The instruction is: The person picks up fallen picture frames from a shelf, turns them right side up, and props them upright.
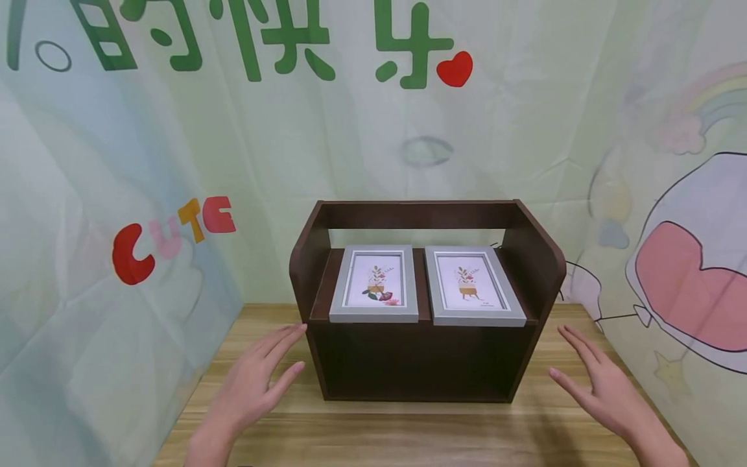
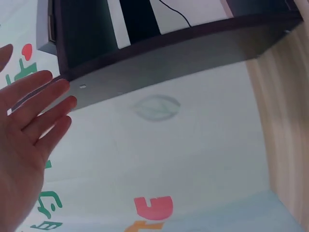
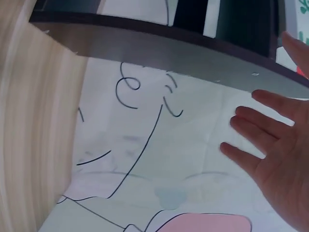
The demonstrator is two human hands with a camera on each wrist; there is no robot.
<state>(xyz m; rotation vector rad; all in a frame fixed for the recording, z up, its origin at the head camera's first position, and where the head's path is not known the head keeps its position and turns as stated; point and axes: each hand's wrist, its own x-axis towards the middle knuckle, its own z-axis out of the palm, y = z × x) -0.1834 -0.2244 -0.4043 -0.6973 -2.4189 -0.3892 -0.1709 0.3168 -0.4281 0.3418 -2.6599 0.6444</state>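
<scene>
A dark brown wooden shelf unit (image 1: 414,363) stands on the table, and two grey picture frames lie on its upper board. The left picture frame (image 1: 373,314) shows a potted plant with dark red and green shapes at its lower edge. In the right picture frame (image 1: 478,318) is a similar plant in a legged pot. My left hand (image 1: 251,383) is beside the unit's left side, fingers straight; whether the fingertips touch it I cannot tell. Off the right side, my right hand (image 1: 607,389) hovers with fingers extended, apart from the unit. Neither hand holds anything.
The wood-grain table (image 1: 373,434) extends in front of and beside the unit. Behind and on both sides hangs a pale printed cloth (image 1: 513,123) with green characters, coloured letters and a balloon drawing. The unit's side panels (image 1: 537,259) rise above the picture frames.
</scene>
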